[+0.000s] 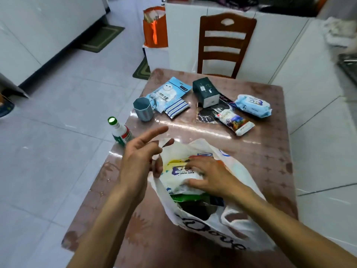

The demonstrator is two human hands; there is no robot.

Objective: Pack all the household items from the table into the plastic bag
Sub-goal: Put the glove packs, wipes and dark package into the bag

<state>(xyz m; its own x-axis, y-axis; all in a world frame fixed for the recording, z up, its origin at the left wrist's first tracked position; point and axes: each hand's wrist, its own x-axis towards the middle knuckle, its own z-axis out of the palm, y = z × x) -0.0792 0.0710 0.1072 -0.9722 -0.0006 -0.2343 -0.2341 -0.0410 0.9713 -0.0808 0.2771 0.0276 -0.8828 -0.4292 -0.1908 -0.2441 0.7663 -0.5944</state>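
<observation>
At the near edge of the brown patterned tabletop (270,151) we find the white printed plastic bag (228,225) lying with its mouth open toward us. Inside it we note a white baby-wipes pack (179,176) on top of green and dark items. The right hand (210,175) rests on that pack, fingers (193,183) spread and lightly curved over it. The left hand (139,157) hovers at the bag's left rim, fingers (154,132) loosely spread and holding nothing. Further back we record a grey-blue octagonal cup (144,111), a pale blue glove packet (168,93), a striped blue cloth (176,108), a dark green box (205,91), a blue wipes pack (253,105), and a green-capped white bottle (120,131) at the left edge.
</observation>
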